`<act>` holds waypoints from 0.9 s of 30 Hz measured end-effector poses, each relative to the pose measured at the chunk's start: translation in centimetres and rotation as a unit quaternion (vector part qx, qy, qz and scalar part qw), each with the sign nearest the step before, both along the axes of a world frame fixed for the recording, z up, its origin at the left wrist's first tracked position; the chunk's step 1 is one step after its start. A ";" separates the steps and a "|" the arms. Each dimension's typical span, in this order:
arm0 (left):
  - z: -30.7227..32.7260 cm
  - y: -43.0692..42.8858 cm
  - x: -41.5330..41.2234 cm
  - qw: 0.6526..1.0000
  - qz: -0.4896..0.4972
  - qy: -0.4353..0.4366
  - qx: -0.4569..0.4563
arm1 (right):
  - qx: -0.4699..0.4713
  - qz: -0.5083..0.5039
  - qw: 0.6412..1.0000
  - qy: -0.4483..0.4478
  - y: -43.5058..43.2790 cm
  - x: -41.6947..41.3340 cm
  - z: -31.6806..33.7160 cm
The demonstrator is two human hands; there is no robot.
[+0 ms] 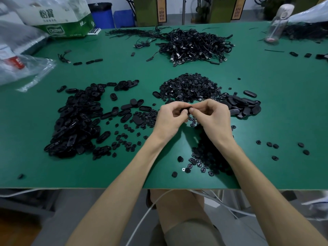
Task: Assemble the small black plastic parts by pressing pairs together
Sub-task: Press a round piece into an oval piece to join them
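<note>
Green-topped and wide, the table (124, 68) is spread with black plastic sorted into heaps. At its middle the fingers (179, 112) of both hands are curled and closed on one small black part (185, 109), which is pinched between the left hand (170, 118) and the right hand (213, 116) just above the surface. Whether a second piece is already seated in it cannot be told, since most of it is hidden by the thumbs.

A pair is judged to be in the act of being pressed together. For a clean fit, the two pieces should be squared to each other first, and pressure should be applied evenly by both thumbs, so that nothing is skewed or pinged away.

Just beyond the hands the heap of round parts (190, 87) is piled; the oval shells (78, 121) are massed to the left, and more are stacked to the right (245, 105). A tangle of cables (195, 45) is heaped farther back.

At the far left a cardboard box (62, 20) is set, its contents unseen. Beside it clear plastic bags (23, 64) are slumped, with something red-labelled visible inside. A clear bottle (276, 23) is stood upright at the far right and appears nearly empty.
</note>
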State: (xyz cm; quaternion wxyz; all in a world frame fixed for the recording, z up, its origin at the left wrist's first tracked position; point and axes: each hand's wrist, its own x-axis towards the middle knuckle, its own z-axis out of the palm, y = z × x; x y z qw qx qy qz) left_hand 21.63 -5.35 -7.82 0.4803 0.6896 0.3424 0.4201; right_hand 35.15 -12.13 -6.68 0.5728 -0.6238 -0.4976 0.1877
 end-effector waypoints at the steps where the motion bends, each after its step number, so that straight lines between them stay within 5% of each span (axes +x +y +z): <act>1: 0.0 0.0 -0.1 1.000 -0.002 -0.002 0.001 | 0.000 -0.003 1.000 0.008 0.0 0.1 0.0; 18: 0.5 -0.3 -0.3 1.000 0.021 -0.021 0.002 | 0.005 0.007 1.000 0.015 0.2 0.0 0.1; 24: 2.3 -0.2 -1.0 0.989 0.117 0.056 0.075 | 0.020 -0.101 0.989 0.101 0.5 1.4 0.0; 27: 3.9 1.1 -3.2 0.964 0.143 0.199 0.098 | 0.005 -0.164 0.975 0.147 0.6 2.0 -0.1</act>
